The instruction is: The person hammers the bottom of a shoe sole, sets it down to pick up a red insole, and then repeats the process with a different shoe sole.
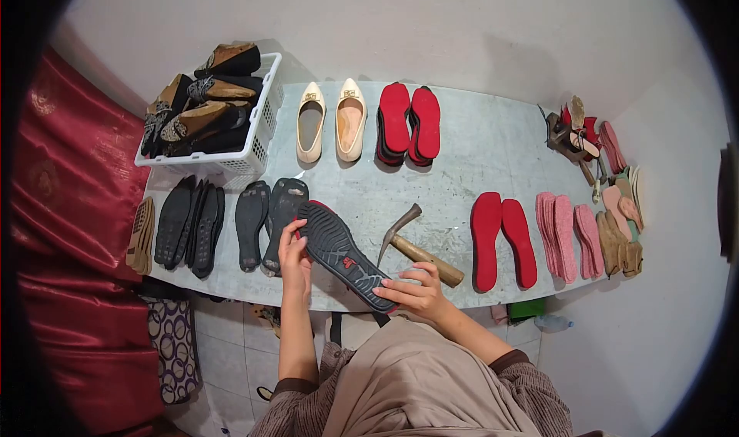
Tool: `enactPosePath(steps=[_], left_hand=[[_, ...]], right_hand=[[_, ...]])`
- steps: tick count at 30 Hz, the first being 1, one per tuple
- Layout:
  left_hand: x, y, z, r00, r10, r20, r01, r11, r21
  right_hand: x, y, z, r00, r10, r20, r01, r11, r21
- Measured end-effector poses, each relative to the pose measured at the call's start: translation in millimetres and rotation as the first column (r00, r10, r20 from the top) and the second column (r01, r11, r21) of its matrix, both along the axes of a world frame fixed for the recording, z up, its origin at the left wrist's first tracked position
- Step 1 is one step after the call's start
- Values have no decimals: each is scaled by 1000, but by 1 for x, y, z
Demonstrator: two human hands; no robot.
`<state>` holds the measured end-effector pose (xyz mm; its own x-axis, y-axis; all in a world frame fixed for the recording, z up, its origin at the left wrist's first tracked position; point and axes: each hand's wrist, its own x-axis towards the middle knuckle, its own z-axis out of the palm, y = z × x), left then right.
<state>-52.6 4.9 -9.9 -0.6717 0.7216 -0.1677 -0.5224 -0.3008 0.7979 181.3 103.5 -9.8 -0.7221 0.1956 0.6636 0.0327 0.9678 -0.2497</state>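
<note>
A black ridged sole (342, 254) with a small red mark is held up above the table's front edge, tread side showing and red along its rim. My left hand (295, 254) grips its upper left end, fingers bent around the edge. At the lower right end, my right hand (416, 289) holds it with fingers laid over the tread. Just behind the sole lies a hammer (425, 258) with a wooden handle. Black soles (251, 223) rest left of my left hand.
On the table (339, 191) stand a white basket (258, 141) of shoes, cream shoes (350, 121), stacked red-topped soles (394, 121), red insoles (486, 241) and pink insoles (560, 237). Tools and scraps (577, 141) lie at the right. A red curtain (85, 245) hangs left.
</note>
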Motion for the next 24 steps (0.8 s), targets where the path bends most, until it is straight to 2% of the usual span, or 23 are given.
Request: enactPosePath(steps=[2,3,5,6,7,9,10,11,13,14,15,16,17,18,19,21,22,24], left_hand=[[-9,-4,3,987,-157,-30,159,981,108],[-10,-4,4,986,-163,-32,166,980,109],[-14,0,7,922,-219,-318,186,974,-131],[-16,7,4,848,-192,-493,132,979,-153],[-19,12,3,843,-197,-500,140,979,-150],[-25,24,5,518,-227,-825,-97,942,-321],[-26,34,9,410,-189,-892,-177,943,-281],[-28,45,12,400,-189,-897,-166,947,-273],[-33,65,18,594,-145,-791,29,987,-159],[-46,79,3,572,-179,-800,149,982,-114],[-47,94,4,566,-180,-804,157,981,-109],[-46,108,5,654,-275,-704,191,961,-198],[-44,123,5,727,-359,-585,234,931,-281],[-40,139,5,810,-368,-457,289,928,-235],[-40,153,6,835,-371,-406,298,926,-233],[-44,183,3,859,-373,-350,314,925,-215],[-50,201,-5,852,-384,-355,327,921,-212],[-62,237,-16,755,-485,-442,298,853,-428]], right_hand=[[3,9,12,997,-13,-77,13,1000,-5],[5,14,18,997,-20,-79,20,1000,-4],[12,24,32,996,-19,-88,20,1000,3],[15,27,41,996,-23,-82,18,998,-62],[18,30,48,996,-32,-88,27,998,-58],[21,37,57,998,-41,-52,34,991,-126],[20,39,57,997,-40,-63,30,990,-140],[18,43,56,996,-53,-71,43,990,-133],[16,52,53,983,-100,-153,37,928,-370],[12,54,52,966,-156,-206,45,886,-461],[9,56,53,963,-164,-212,51,888,-457],[5,58,53,946,-262,-190,115,821,-560],[2,60,53,922,-354,-158,170,736,-655],[-3,66,45,894,-415,-169,173,667,-725],[-5,71,39,858,-493,-144,179,550,-815],[-8,87,33,810,-574,-120,-40,150,-988],[-10,95,43,805,-581,-121,-98,71,-993],[-9,113,22,787,-614,-65,-53,38,-998]])
